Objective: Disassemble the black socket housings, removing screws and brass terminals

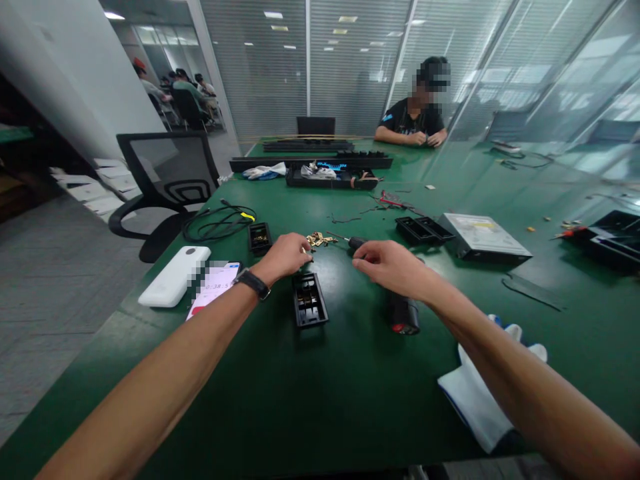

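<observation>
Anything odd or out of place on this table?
Mildly: small brass-coloured pieces lie loose in a scattered heap on the green tabletop by the left hand, uncontained. A white glove lies crumpled near the close edge, partly hidden by the right forearm. No damage I can make out.

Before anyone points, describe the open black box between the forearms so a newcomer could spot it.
On the green table, look between the two forearms. There, nearer the camera than the brass-coloured parts, lies an open black box. No other black box sits closer to the camera.
</observation>
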Demonstrator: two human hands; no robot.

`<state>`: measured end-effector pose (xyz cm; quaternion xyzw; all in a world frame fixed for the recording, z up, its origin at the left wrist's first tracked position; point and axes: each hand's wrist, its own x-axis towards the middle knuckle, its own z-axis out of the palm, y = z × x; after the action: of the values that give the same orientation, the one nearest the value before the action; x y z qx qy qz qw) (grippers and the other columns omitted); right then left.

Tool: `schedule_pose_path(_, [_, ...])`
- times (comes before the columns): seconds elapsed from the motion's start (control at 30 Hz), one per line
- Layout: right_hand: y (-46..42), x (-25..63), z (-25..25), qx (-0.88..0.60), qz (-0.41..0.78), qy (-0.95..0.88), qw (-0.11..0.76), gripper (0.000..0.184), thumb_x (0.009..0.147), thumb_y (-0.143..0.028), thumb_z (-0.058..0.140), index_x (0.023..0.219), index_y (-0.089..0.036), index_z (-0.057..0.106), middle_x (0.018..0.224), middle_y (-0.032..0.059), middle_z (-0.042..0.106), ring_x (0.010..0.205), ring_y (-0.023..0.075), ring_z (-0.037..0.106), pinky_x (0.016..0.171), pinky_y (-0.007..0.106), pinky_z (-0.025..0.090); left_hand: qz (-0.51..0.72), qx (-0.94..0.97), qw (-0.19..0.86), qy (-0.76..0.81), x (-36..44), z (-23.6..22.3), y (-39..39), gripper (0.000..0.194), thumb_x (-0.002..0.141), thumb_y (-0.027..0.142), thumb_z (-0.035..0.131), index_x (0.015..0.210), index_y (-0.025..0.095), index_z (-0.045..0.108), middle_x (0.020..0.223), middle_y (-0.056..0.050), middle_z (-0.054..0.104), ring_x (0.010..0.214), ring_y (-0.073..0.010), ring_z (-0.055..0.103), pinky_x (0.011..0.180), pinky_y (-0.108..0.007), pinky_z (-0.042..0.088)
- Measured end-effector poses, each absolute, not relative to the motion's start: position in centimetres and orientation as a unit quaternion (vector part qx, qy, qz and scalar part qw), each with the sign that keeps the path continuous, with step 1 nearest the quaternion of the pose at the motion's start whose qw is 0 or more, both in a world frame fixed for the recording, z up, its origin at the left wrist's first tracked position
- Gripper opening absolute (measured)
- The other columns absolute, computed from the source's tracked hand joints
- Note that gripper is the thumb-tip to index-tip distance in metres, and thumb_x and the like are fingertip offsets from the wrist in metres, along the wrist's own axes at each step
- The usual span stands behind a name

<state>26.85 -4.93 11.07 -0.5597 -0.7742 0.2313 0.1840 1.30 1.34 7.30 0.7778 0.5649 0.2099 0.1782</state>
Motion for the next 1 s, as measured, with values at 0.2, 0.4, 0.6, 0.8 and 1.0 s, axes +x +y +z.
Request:
schedule_pose_path(0.2, [-8.1,32.0,10.3,-0.677,0.176,-0.705,0.119,0.04,0.096,-0.051,0.057,0.077,-0.021,0.073,0.064,0.0041,0.068,0.056,0.0175,0.059,0.054,0.03,0.036,0.181,0.782,0.164,0.574,2.3,5.2,3.2,0.01,0.066,0.014,0.079,0.061,0.02,0.073,0.069,-0.009,0.072,0.07,-0.0228,0.067,0.076,-0.033,0.051])
schedule_pose_path(0.4, [-9.9,33.5,9.1,-0.741,0.173,-0.639,0.113,0.053,0.092,-0.069,0.057,0.08,-0.021,0.075,0.063,0.0074,0.07,0.061,0.0231,0.067,0.057,0.033,0.044,0.196,0.778,0.141,0.58,2.2,5.1,2.3,0.01,0.074,0.014,0.073,0.066,0.02,0.076,0.076,-0.012,0.074,0.081,-0.0257,0.07,0.083,-0.035,0.051])
schedule_pose_path(0.6, [-8.9,32.9,6.3,-0.738,0.303,-0.581,0.162,0.048,0.086,-0.063,0.07,0.09,-0.015,0.071,0.073,0.0103,0.073,0.057,0.0214,0.068,0.052,0.031,0.048,0.338,0.716,0.209,0.574,1.3,6.0,0.3,0.013,0.08,0.018,0.066,0.08,0.018,0.079,0.08,-0.01,0.076,0.076,-0.023,0.069,0.08,-0.035,0.052])
schedule_pose_path(0.8, [-7.8,31.9,6.1,-0.739,0.368,-0.511,0.239,0.024,0.086,-0.037,0.072,0.089,-0.013,0.071,0.074,0.0088,0.074,0.064,0.0194,0.07,0.051,0.026,0.051,0.511,0.552,0.407,0.518,1.2,6.5,-1.9,0.015,0.08,0.022,0.065,0.087,0.013,0.074,0.075,-0.007,0.071,0.065,-0.0159,0.065,0.062,-0.029,0.051])
schedule_pose_path(1.0, [-7.0,31.2,6.9,-0.717,0.422,-0.497,0.246,0.021,0.088,-0.032,0.072,0.095,-0.012,0.068,0.081,0.0101,0.078,0.065,0.0175,0.073,0.057,0.027,0.062,0.561,0.481,0.456,0.496,1.1,6.2,-3.9,0.014,0.078,0.022,0.072,0.088,0.012,0.071,0.074,-0.004,0.067,0.062,-0.012,0.063,0.059,-0.026,0.049])
